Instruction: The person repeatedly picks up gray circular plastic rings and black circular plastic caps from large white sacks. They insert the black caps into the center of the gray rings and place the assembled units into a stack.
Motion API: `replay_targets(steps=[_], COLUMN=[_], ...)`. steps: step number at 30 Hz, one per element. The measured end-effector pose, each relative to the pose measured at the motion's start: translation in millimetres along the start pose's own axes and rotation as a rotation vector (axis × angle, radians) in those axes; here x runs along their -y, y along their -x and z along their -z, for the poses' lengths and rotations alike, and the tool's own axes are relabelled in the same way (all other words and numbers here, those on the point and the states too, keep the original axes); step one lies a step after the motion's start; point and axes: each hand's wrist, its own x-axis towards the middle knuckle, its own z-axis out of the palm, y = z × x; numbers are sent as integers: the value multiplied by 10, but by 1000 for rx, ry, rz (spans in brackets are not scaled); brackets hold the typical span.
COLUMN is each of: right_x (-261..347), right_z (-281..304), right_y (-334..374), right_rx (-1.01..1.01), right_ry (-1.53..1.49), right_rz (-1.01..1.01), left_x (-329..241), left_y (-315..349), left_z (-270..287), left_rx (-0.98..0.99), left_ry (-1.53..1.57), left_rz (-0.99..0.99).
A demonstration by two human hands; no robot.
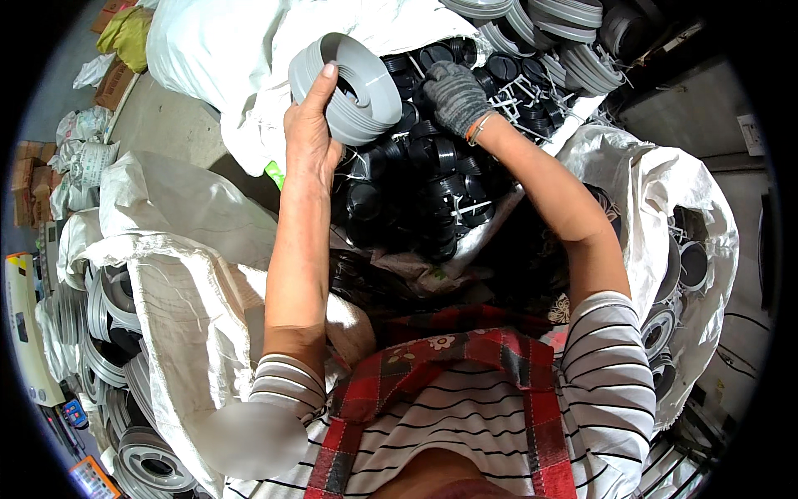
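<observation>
My bare left hand is closed round the wall of a grey plastic ribbed ring, thumb on its rim. The ring is tilted and held up over the left edge of a pile of black plastic threaded caps. In a grey knit glove, my right hand reaches to the far part of that pile. Its fingers curl down among the caps, and their tips are partly hidden, so what they hold cannot be made out. Thin white plastic sprues lie among the caps beside the glove.
White woven sacks stand around me: one at the left, one at the right, one at the back. Stacked grey rings lie at the far right. More grey rings fill the lower left.
</observation>
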Motion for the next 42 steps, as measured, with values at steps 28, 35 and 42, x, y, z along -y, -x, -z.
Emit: replay_targets(steps=[28, 35, 42], right_x=[176, 225, 117], right_z=[934, 933, 1085], right_y=[438, 438, 457], right_rx=[-209, -339, -286], right_ry=[-462, -621, -419], right_rz=[193, 0, 267], left_x=[164, 205, 117], left_y=[216, 278, 275], left_z=[-173, -180, -122], left_rx=[364, 390, 434], left_ry=[-179, -420, -389], left_rz=[317, 64, 167])
